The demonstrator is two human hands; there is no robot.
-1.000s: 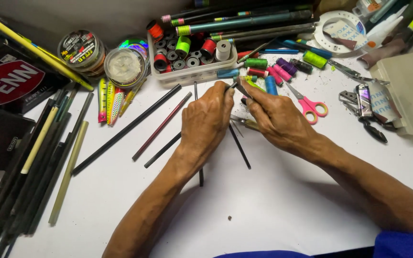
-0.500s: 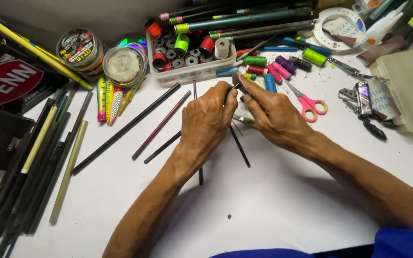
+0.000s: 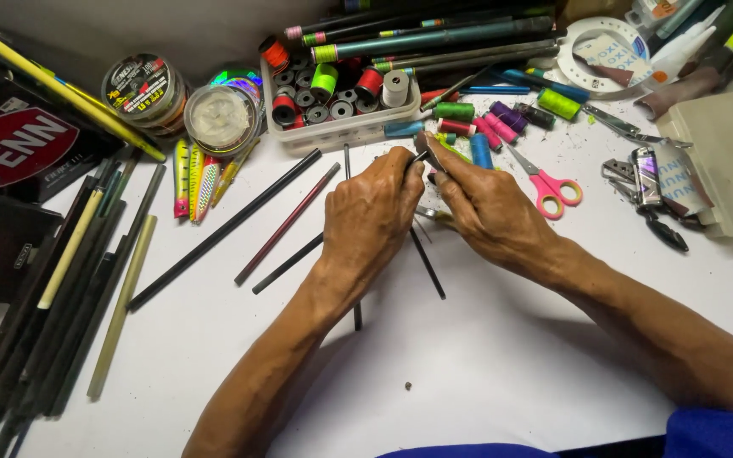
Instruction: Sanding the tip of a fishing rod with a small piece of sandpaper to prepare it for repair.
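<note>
Pinching a small metal piece (image 3: 424,153) between both hands' fingers (image 3: 409,161) (round-labelled line spools (image 3: 142,89) far left).

I'm looking at a fishing-rod repair workshop: rod blanks (image 3: 53,288), thread spools (image 3: 332,93), line reels (image 3: 142,89) and lures (image 3: 197,178) crowd the bench (image 3: 485,356).

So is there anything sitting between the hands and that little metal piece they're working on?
Nothing visible does. The left hand and right hand already meet around the small metal piece, fingertips on it. The thin dark rods lie under the hands on the white table, not between them.
</note>
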